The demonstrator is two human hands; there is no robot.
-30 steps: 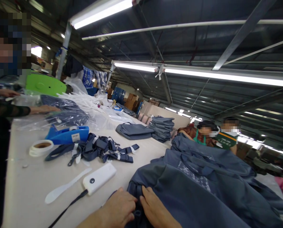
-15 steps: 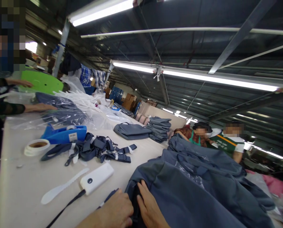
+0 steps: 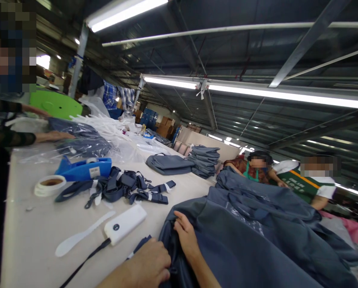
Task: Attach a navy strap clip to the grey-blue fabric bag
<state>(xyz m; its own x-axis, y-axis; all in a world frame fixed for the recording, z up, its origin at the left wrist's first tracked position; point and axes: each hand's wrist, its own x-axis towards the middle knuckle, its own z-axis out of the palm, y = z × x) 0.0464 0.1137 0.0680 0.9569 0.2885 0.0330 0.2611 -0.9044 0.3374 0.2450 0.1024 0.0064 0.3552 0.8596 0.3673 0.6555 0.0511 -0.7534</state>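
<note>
A large blue-grey fabric bag (image 3: pixel 242 244) lies in front of me on the right. My left hand (image 3: pixel 150 262) is closed at its near left edge, the fingers curled into the dark fabric. A piece of navy strap (image 3: pixel 140 247) sticks out beside that hand. My right hand (image 3: pixel 186 236) rests on the side of the bag, fingers stretched out along the fabric and the index finger near its upper edge. Part of each hand's fingertips is hidden by the folds.
On the table (image 3: pixel 25 236) are a white power bank (image 3: pixel 126 224) with a black cable, a white plastic strip (image 3: pixel 83 236), navy straps (image 3: pixel 115 186), a tape roll (image 3: pixel 49 185) and a blue tape dispenser (image 3: pixel 83 170). Folded bags (image 3: pixel 204 160) are stacked behind. A co-worker's hand (image 3: pixel 54 136) touches plastic-wrapped fabric.
My right hand has slid up along the bag's side, with its fingers closer together. My left hand stays at the bag's edge. The view has shifted slightly.
</note>
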